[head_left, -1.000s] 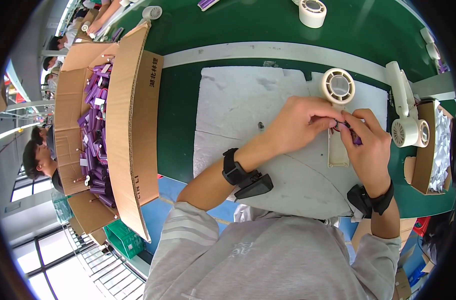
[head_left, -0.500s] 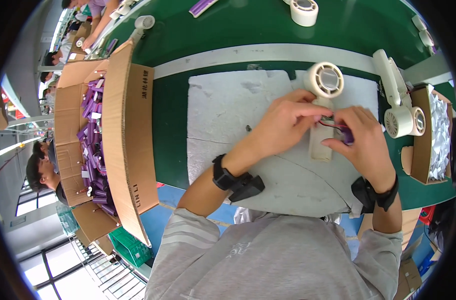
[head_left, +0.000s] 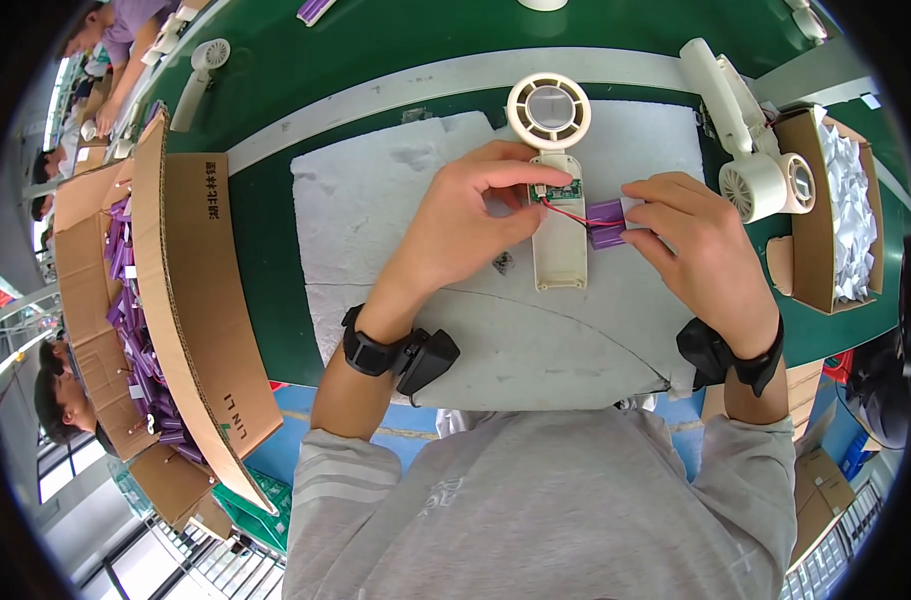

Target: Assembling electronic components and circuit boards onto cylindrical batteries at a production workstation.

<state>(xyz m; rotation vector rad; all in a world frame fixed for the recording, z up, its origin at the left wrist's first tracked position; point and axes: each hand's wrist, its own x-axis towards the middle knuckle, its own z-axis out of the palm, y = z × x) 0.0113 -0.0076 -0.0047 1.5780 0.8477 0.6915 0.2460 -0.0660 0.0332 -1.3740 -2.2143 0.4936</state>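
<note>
A cream handheld fan [head_left: 559,245] lies on the pale foam mat with its round head pointing away from me and its handle shell uncovered. Inside the handle shows a small green circuit board [head_left: 573,190]. My left hand [head_left: 466,215] grips the fan's handle beside this board, fingers over its upper part and thumb at its left edge. Red and dark wires [head_left: 568,214] run from the board to a purple battery pack [head_left: 606,225] just right of the handle. My right hand [head_left: 704,235] pinches the pack's right end, where a white patch shows.
Left stands a cardboard box [head_left: 211,290] of purple battery packs. To the right, more cream fans [head_left: 766,185] lie beside a carton [head_left: 814,240] of folded white pieces. A pale rail [head_left: 426,85] crosses the green table behind the mat [head_left: 376,210]. Another person [head_left: 131,50] works at far left.
The view has shifted, so the bench sits further left. My right hand has drawn the battery pack away from the handle to the right, and the board and wires now show clearly.
</note>
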